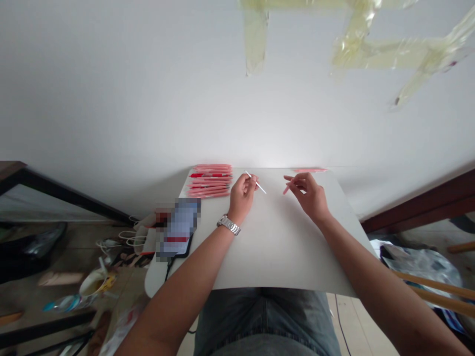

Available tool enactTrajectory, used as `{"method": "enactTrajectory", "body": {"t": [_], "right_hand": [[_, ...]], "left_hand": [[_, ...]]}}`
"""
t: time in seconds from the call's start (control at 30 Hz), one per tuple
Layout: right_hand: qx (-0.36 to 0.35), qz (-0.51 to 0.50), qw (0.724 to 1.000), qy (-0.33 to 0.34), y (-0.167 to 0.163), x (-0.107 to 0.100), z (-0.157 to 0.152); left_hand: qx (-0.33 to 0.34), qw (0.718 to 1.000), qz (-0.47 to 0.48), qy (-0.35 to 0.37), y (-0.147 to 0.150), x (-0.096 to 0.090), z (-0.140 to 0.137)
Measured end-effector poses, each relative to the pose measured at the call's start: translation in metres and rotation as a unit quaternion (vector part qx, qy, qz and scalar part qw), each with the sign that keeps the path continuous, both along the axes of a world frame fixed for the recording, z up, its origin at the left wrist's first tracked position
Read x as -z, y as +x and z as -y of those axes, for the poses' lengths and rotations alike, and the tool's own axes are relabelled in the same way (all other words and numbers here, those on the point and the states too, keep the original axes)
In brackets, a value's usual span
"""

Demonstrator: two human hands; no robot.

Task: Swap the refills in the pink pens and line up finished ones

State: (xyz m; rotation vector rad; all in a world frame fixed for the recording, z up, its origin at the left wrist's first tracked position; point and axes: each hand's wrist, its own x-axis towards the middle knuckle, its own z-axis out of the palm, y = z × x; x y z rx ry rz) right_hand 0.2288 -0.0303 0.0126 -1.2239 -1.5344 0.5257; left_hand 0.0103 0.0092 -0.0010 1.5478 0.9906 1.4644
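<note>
My left hand, with a metal watch on its wrist, pinches a thin white pen refill that slants down to the right. Between the fingertips of my right hand is a short pink pen barrel, partly covered by the fingers. The two hands are apart over the far part of the table. Left of my left hand lies a row of pink pens, a few of them redder. More pink pens rest at the back edge, just beyond my right hand.
The white table stands against a white wall with yellowish tape. On its left side lies a phone with a cable. The floor at left holds a cup and a bottle; plastic bags are at right.
</note>
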Motion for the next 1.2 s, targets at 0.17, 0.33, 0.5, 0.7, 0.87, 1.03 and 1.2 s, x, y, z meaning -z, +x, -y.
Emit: {"method": "enactTrajectory", "body": {"t": [0.17,0.33,0.5,0.7,0.87,1.03,1.2], "right_hand": [[0.003,0.029,1.000,-0.010,0.0054,0.0018,-0.0041],[0.000,0.051,0.999,-0.014,0.0065,0.0005,-0.0038],[0.032,0.024,0.999,0.030,0.0040,-0.0037,-0.0002],[0.000,0.070,0.997,-0.023,0.0079,0.0032,-0.0063],[0.040,0.024,0.998,0.047,0.0060,0.0011,-0.0040],[-0.010,0.064,0.998,-0.015,0.0079,0.0027,-0.0052],[-0.011,0.037,0.999,-0.008,0.0079,0.0054,-0.0067]], "left_hand": [[-0.001,1.000,-0.001,0.000,-0.0003,-0.0004,0.0005],[0.000,1.000,-0.005,0.000,-0.0006,0.0008,0.0003],[0.000,1.000,0.003,-0.006,0.0000,0.0008,-0.0001],[0.000,1.000,0.008,-0.003,0.0004,0.0014,-0.0007],[-0.001,1.000,0.008,-0.003,0.0003,0.0024,-0.0015],[-0.001,1.000,0.005,-0.001,0.0000,0.0010,-0.0006],[-0.002,1.000,0.007,-0.002,-0.0004,-0.0007,0.0002]]}}
